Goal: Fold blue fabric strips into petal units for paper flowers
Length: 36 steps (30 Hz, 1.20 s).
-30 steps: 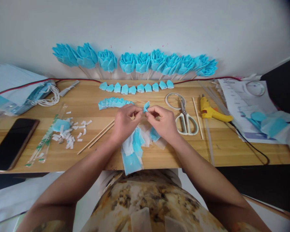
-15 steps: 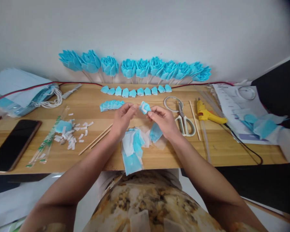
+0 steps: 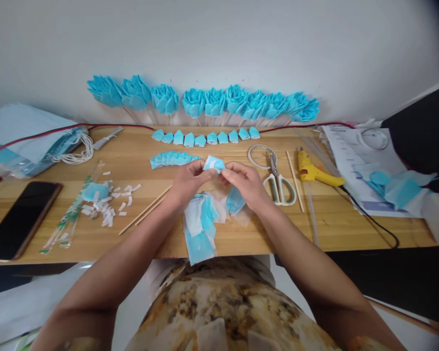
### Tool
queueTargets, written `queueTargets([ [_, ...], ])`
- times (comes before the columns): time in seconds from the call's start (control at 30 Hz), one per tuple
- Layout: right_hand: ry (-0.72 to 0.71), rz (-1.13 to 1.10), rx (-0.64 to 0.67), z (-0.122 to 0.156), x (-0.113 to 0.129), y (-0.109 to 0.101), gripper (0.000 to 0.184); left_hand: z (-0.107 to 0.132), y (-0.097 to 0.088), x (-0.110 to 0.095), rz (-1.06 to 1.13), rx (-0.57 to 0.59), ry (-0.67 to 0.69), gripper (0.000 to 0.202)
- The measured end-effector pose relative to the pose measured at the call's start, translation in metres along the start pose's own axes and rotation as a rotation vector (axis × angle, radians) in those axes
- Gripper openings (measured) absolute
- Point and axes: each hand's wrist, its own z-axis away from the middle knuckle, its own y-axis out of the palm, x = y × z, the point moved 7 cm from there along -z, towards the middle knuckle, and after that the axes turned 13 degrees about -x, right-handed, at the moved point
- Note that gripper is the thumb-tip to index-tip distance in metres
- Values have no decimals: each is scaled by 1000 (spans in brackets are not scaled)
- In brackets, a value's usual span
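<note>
My left hand (image 3: 189,182) and my right hand (image 3: 246,184) meet over the middle of the table. Between their fingertips is a small folded blue-and-white fabric petal (image 3: 214,162), pinched from both sides. Beneath them lie blue and white fabric scraps (image 3: 201,231), with a darker blue piece (image 3: 235,201) under my right hand. Just beyond my left hand runs a strip of overlapping folded petals (image 3: 170,159). Farther back is a row of single folded petals (image 3: 189,140).
Blue fabric flowers (image 3: 215,102) on sticks lean against the wall. Scissors (image 3: 278,183), a wooden stick (image 3: 294,181) and a yellow glue gun (image 3: 316,174) lie right. A phone (image 3: 22,219), white paper bits (image 3: 109,212) and two sticks (image 3: 144,210) lie left.
My left hand has come in to grip the petal, which was in my right fingertips. The petal has turned and shifted slightly left.
</note>
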Motion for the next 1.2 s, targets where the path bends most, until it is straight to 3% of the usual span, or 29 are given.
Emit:
queueTargets([
  [0.27, -79, 120, -32, 1, 9, 0, 18, -1, 0, 7, 0, 15, -21, 24],
  [0.5, 20, 6, 23, 0, 1, -1, 20, -4, -4, 5, -13, -1, -26, 32],
  [0.77, -27, 55, -94, -3, 3, -8, 17, -5, -2, 8, 18, 22, -13, 24],
  [0.83, -36, 66, -151, -4, 5, -12, 17, -5, -7, 5, 40, -62, 38, 19],
  [0.93, -66, 95, -199, -4, 8, -15, 16, 1, -15, -10, -53, -202, 225, 14],
  [1.07, -135, 150, -192, -1, 15, -12, 16, 16, -3, -27, -281, -134, 489, 12],
  [1.2, -141, 154, -155, 1, 16, -10, 16, 17, -1, -26, -350, -140, 545, 10],
])
